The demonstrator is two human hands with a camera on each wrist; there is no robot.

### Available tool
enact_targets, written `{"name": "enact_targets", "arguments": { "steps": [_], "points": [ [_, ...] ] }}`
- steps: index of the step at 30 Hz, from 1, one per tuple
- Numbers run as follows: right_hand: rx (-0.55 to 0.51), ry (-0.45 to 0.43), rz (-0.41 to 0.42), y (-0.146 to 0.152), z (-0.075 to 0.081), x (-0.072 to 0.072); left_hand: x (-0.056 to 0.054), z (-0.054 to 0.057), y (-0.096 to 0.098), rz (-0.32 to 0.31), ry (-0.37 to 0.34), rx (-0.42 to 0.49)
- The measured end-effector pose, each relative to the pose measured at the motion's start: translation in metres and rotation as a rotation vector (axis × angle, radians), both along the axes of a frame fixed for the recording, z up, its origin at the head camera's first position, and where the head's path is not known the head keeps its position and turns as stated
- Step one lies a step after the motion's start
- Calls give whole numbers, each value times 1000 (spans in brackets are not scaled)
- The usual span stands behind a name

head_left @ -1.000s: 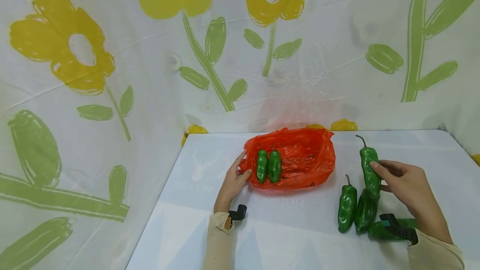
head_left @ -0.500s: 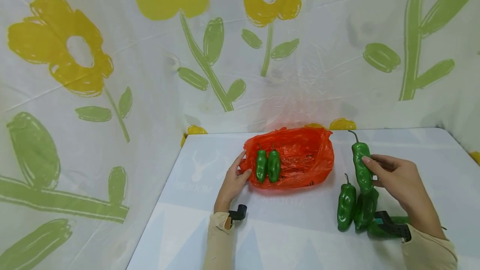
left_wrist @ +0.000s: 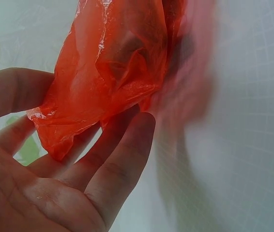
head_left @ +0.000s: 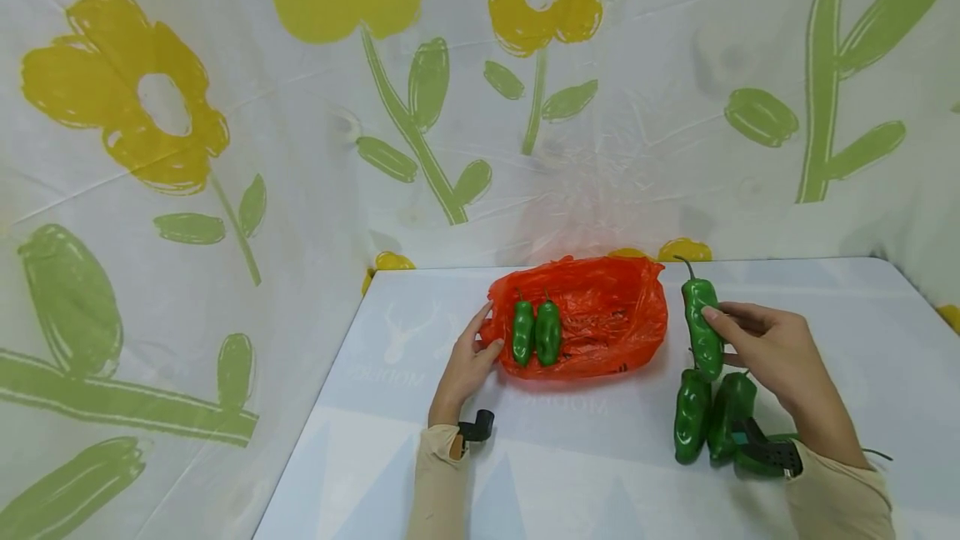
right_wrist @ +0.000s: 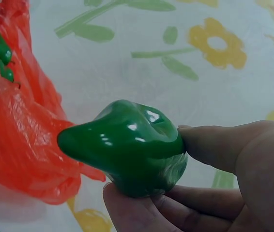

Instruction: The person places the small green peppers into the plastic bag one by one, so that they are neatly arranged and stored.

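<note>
A green pepper [head_left: 702,328] is pinched upright, stem up, between the thumb and fingers of my right hand [head_left: 767,348]. In the right wrist view the same pepper [right_wrist: 127,145] points its smooth tip towards the camera. My left hand [head_left: 466,365] holds the left side of an opened red plastic bag [head_left: 600,361]. Up close in the left wrist view, its thumb and fingers lie on either side of the crumpled bag edge [left_wrist: 98,92]. Two green peppers, one on the left [head_left: 523,332] and one on the right [head_left: 548,333], lie side by side inside the bag.
Below the right hand, several green peppers lie on the white table [head_left: 555,457]: one at the left [head_left: 692,419], one beside it [head_left: 731,419], and one sideways [head_left: 757,463], partly hidden by the wrist camera. A flower-printed curtain [head_left: 637,123] stands behind the table.
My right hand has moved left with its pepper, from above the middle pepper on the table to above the left one. The left hand and the bag stay as they were.
</note>
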State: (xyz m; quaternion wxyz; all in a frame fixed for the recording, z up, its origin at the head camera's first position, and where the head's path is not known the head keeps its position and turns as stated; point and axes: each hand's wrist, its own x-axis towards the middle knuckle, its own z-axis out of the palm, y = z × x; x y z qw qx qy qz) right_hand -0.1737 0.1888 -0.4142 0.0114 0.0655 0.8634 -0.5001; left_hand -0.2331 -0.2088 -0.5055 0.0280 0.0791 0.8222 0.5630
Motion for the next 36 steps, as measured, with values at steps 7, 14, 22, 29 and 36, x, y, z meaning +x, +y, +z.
{"name": "enact_targets", "arguments": {
  "steps": [7,14,22,29,36],
  "points": [
    [-12,-11,20,-12,4,-6,-1,-1,0,-1,-3,-4],
    [11,8,40,-29,8,-12,-2,-3,0,4,-14,-7],
    [2,29,61,-46,11,-19,-1,0,1,0,-15,-6],
    [15,35,69,-58,9,-26,-1,0,1,8,-18,-11],
    [56,59,88,-65,8,-30,-1,-2,0,5,-11,-3]
  ]
}}
